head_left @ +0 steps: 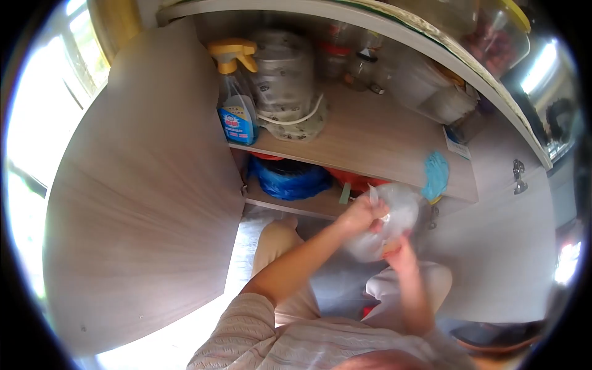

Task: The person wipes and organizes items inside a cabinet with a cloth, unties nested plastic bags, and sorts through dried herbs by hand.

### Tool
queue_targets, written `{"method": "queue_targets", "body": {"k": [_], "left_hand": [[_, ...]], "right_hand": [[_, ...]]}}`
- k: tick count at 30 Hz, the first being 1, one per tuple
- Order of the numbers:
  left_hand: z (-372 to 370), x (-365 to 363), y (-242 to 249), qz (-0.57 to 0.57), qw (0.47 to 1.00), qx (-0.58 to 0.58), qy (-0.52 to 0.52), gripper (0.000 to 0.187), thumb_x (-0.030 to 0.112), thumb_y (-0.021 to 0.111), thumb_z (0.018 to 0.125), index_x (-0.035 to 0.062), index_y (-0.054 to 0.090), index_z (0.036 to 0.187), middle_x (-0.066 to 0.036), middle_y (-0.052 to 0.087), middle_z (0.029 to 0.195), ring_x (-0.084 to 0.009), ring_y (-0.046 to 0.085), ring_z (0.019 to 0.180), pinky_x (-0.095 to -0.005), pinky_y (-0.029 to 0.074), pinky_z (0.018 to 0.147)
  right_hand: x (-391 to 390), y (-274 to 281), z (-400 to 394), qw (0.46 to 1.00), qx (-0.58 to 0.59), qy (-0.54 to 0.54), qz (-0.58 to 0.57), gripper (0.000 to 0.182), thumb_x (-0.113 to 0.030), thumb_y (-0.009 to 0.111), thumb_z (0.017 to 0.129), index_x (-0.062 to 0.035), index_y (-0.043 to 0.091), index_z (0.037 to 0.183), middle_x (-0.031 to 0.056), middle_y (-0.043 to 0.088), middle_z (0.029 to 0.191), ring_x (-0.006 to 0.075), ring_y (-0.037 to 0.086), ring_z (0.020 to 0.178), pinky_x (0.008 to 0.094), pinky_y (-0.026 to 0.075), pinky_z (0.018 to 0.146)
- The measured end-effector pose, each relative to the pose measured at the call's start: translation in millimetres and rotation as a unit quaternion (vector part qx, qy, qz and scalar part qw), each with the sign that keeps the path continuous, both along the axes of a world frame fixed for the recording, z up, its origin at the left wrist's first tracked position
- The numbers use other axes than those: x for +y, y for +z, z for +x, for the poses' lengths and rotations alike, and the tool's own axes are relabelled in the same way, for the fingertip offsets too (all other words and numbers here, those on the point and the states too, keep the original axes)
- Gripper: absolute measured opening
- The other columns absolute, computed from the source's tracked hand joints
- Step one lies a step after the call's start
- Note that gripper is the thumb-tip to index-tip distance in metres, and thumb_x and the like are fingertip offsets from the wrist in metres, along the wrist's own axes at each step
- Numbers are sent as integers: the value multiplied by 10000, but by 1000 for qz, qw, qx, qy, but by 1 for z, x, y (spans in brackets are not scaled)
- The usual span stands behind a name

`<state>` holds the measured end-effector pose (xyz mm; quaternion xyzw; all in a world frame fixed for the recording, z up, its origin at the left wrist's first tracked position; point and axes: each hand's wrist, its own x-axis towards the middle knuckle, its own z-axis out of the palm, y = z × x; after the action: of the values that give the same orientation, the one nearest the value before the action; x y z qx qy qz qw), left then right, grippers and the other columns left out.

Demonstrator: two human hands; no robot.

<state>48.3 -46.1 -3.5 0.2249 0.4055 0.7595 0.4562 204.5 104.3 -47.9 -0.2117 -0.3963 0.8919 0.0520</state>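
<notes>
In front of the open cupboard, a whitish see-through plastic bag [402, 206] is between my two hands, partly blurred. My left hand [364, 216] is closed on the bag's upper left part, with a bit of it sticking up above the fingers. Lower down and to the right, my right hand [399, 254] pinches the bag's lower edge. Whether anything is inside the bag I cannot make out. A light blue glove [436, 176] hangs over the shelf edge just right of the bag.
The wooden cupboard door [148, 185] stands open at left, and the other door [493, 253] at right. On the shelf [357, 123] are a spray bottle [237, 111], a wrapped cylindrical object [283, 77], jars [361, 69] and plastic containers [431, 89]. Below lies a blue bag [290, 182].
</notes>
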Motion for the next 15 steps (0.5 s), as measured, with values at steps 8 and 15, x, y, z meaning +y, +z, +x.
{"method": "queue_targets", "body": {"k": [8,15], "left_hand": [[-53,-37,22,260,932,-173,186,307,273,461,914,20,526,1076,-117,612,832,-253,613,775,-313,487,674],[-70,-37,6,179,925,-236,239,267,241,521,884,25,536,1040,-107,615,822,-232,620,720,-312,482,604]], "right_hand": [[48,108,-104,975,75,-23,210,400,-5,495,833,25,441,1229,123,555,1159,220,571,1017,335,463,885],[79,159,-206,971,163,17,173,351,-197,443,919,-10,485,1213,105,565,1155,196,558,1032,329,472,870]]}}
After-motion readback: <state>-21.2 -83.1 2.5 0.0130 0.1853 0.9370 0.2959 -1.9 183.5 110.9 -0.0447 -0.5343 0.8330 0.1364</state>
